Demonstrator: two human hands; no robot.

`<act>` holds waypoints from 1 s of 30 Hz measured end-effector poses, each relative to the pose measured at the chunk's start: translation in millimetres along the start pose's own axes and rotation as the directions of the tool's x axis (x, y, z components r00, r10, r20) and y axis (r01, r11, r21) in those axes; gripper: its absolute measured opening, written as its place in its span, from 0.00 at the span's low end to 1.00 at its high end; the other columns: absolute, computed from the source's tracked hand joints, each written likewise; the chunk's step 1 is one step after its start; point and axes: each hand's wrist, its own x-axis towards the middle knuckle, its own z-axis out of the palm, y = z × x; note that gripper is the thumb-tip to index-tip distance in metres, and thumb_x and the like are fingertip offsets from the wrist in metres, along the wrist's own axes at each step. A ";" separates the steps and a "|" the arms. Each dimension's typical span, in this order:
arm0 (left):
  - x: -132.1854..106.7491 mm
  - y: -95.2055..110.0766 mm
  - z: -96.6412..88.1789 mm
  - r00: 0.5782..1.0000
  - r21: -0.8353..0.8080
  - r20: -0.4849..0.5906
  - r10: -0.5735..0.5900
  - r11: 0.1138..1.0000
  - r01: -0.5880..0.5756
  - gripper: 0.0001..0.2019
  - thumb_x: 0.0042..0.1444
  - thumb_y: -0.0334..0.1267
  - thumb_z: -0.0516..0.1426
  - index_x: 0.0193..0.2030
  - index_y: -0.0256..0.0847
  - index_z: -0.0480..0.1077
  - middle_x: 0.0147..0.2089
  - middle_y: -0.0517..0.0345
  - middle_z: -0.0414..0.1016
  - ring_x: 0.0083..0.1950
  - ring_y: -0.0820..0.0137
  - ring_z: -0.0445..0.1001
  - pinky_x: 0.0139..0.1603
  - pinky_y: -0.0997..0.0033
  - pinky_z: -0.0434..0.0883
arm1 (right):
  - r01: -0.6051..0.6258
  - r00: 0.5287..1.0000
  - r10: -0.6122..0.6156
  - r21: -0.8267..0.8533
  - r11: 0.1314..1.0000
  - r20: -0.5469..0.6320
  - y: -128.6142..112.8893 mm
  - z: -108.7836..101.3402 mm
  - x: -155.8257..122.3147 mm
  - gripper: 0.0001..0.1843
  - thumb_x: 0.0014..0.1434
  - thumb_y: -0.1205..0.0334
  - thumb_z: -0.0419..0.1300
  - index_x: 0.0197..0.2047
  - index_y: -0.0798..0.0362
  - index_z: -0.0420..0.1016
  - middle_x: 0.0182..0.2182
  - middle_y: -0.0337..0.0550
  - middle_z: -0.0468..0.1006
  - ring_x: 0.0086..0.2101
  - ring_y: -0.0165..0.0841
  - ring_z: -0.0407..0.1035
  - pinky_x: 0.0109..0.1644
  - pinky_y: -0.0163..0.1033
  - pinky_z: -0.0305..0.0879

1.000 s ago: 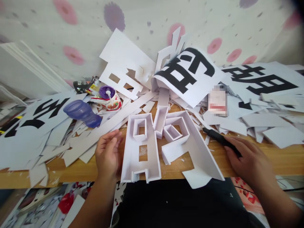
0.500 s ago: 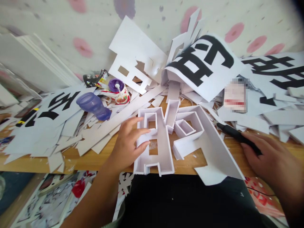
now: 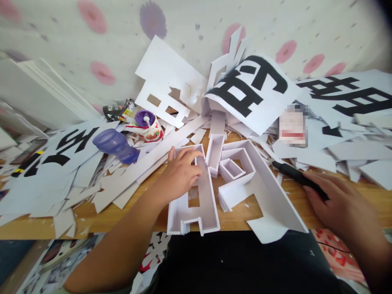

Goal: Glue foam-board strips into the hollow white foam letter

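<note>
A white foam-board character with raised walls [image 3: 196,204] lies on the wooden table [image 3: 101,214] near its front edge. My left hand [image 3: 180,173] rests on the character's upper left part, fingers curled over the small square cell there. A second walled white piece [image 3: 241,175] sits just to the right, joined to a long slanted board. My right hand [image 3: 337,204] lies on the table at the right, closed around a black tool [image 3: 294,175] whose tip points toward the white pieces.
White offcuts and strips [image 3: 147,163] litter the table. Printed sheets with black characters [image 3: 248,87] lean at the back and right. A purple plastic bottle [image 3: 114,145] and a purple-lidded cup [image 3: 148,124] lie at the left. Stacked white boards [image 3: 39,96] stand at far left.
My left hand has moved from the table beside the character up onto its top left cell. My right hand with the black tool has stayed about where it was.
</note>
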 end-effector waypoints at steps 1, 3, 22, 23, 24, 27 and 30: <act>0.3 -0.1 0.0 1.000 -0.013 0.007 -0.002 1.000 0.002 0.10 0.59 0.25 0.56 0.31 0.43 0.73 0.62 0.54 0.67 0.70 0.52 0.56 0.67 0.26 0.40 | -0.004 1.000 0.004 0.004 1.000 0.003 0.4 0.4 -0.4 0.23 0.68 0.52 0.48 0.54 0.57 0.75 0.47 0.53 0.80 0.46 0.47 0.75 0.52 0.51 0.72; 0.5 -0.4 0.5 1.000 -0.036 0.002 -0.010 0.999 0.010 0.11 0.59 0.24 0.55 0.30 0.43 0.72 0.60 0.55 0.69 0.69 0.55 0.58 0.67 0.27 0.41 | -0.020 1.000 0.020 0.009 1.000 0.010 0.9 0.9 -1.2 0.23 0.68 0.52 0.49 0.54 0.57 0.75 0.47 0.52 0.80 0.47 0.46 0.75 0.54 0.51 0.71; 34.9 20.3 -23.6 0.962 -0.072 0.154 0.227 0.973 -0.219 0.10 0.61 0.28 0.54 0.34 0.45 0.73 0.63 0.56 0.67 0.71 0.49 0.54 0.66 0.24 0.40 | 0.010 1.000 -0.010 0.030 1.000 0.006 -1.8 -0.1 2.4 0.18 0.68 0.57 0.50 0.55 0.55 0.72 0.47 0.50 0.78 0.45 0.44 0.75 0.49 0.48 0.72; 36.9 20.7 -24.0 0.968 -0.085 0.135 0.212 0.976 -0.202 0.10 0.62 0.29 0.54 0.32 0.44 0.72 0.60 0.56 0.69 0.69 0.51 0.58 0.67 0.25 0.41 | 0.014 1.000 -0.014 0.031 0.999 0.006 -1.6 0.2 2.2 0.18 0.68 0.57 0.50 0.55 0.56 0.72 0.47 0.50 0.78 0.45 0.44 0.74 0.48 0.47 0.72; 38.7 20.2 -24.0 0.977 -0.099 0.098 0.191 0.978 -0.181 0.10 0.63 0.29 0.53 0.32 0.43 0.71 0.55 0.57 0.72 0.66 0.54 0.63 0.67 0.27 0.43 | 0.017 1.000 -0.018 0.034 0.999 0.003 -1.4 0.5 1.9 0.18 0.68 0.58 0.51 0.55 0.56 0.73 0.47 0.50 0.78 0.45 0.44 0.74 0.48 0.47 0.72; 42.4 14.8 -20.7 0.994 -0.129 -0.085 0.071 0.988 -0.082 0.09 0.64 0.31 0.51 0.34 0.43 0.68 0.43 0.60 0.76 0.54 0.61 0.74 0.66 0.35 0.51 | 0.012 1.000 -0.012 0.039 0.999 0.003 -0.5 1.2 1.0 0.18 0.68 0.59 0.51 0.55 0.57 0.73 0.48 0.50 0.78 0.46 0.44 0.74 0.48 0.47 0.72; 43.3 9.3 -13.8 0.973 -0.150 -0.230 -0.028 0.989 -0.007 0.08 0.65 0.32 0.50 0.35 0.43 0.67 0.40 0.60 0.77 0.51 0.62 0.76 0.64 0.40 0.56 | -0.004 1.000 0.003 0.044 0.999 0.021 0.2 1.6 0.3 0.18 0.68 0.58 0.51 0.56 0.56 0.72 0.48 0.50 0.77 0.46 0.43 0.73 0.49 0.48 0.71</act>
